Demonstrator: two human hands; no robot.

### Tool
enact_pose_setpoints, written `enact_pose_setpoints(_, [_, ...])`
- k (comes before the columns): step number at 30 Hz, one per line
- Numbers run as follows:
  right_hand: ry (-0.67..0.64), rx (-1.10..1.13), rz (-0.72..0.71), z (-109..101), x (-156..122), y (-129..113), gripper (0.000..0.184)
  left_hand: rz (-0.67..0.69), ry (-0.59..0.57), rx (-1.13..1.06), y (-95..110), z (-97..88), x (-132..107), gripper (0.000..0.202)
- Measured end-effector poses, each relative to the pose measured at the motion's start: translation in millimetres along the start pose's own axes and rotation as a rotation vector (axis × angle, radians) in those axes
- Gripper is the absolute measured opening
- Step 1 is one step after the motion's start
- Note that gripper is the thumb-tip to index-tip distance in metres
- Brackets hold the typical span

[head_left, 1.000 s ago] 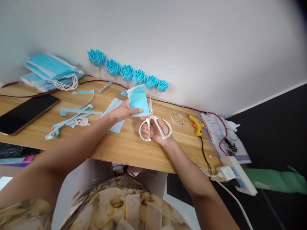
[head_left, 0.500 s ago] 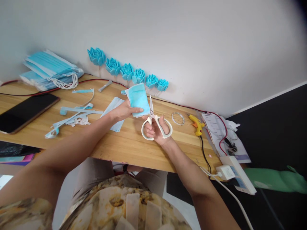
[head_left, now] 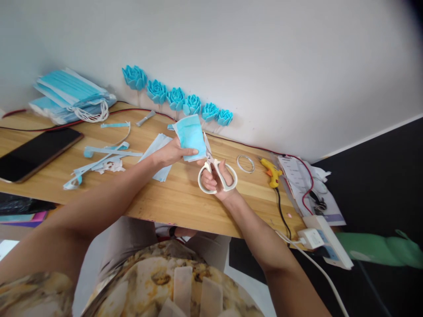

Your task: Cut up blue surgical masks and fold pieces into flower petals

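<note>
My left hand [head_left: 173, 153] pinches a folded piece of blue face mask fabric [head_left: 191, 135], thumb across its lower front, and holds it up over the table. In my right hand [head_left: 220, 179] is a pair of scissors [head_left: 209, 160] with white handles, my thumb and fingers through the loops. The blades point up and lie along the right edge of the fabric; whether that edge is between them I cannot tell. Beneath my left hand lie flat pale blue pleated mask pieces [head_left: 160, 147]. Cut strips and white scraps [head_left: 112, 165] are scattered to the left.
Several blue fabric flowers [head_left: 176, 98] stand along the wall. A stack of masks [head_left: 71, 94] and a phone [head_left: 38, 152] are at left. To the right are a wire ring [head_left: 245, 163], a yellow glue gun [head_left: 272, 173], papers, a power strip [head_left: 330, 246] and a green bottle [head_left: 380, 249].
The scissors' handles have come closer together and the blades have narrowed against the fabric's right edge. The left hand holds the fabric almost where it was.
</note>
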State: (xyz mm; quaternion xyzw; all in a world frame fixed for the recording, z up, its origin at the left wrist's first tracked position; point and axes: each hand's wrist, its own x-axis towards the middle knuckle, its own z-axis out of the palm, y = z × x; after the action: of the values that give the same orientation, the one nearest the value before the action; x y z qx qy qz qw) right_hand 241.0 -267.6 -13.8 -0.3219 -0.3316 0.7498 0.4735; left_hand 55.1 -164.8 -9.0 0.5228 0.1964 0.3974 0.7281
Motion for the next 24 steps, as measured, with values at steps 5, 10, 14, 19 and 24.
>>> enact_pose_setpoints(5, [-0.055,-0.01,-0.041,0.2,0.2,-0.4,0.059,-0.018,0.027,0.008,-1.4,-0.8,0.8,0.061])
enact_pose_setpoints(10, [-0.079,-0.03,-0.072,2.9,-1.0,-1.2,0.06,-0.034,0.04,0.013,-3.3,-3.0,0.6,0.063])
enact_pose_setpoints(14, [-0.086,-0.027,-0.064,2.8,-1.4,-0.5,0.063,-0.043,0.026,0.01,-3.1,-3.6,-0.1,0.064])
enact_pose_setpoints(19, [-0.076,-0.069,-0.048,1.6,-0.8,-0.4,0.063,-0.071,0.027,-0.008,0.0,-1.1,-1.4,0.063])
enact_pose_setpoints(24, [-0.026,-0.112,-0.126,-0.7,1.2,-0.9,0.066,0.035,0.098,-0.101,-0.8,3.0,4.3,0.064])
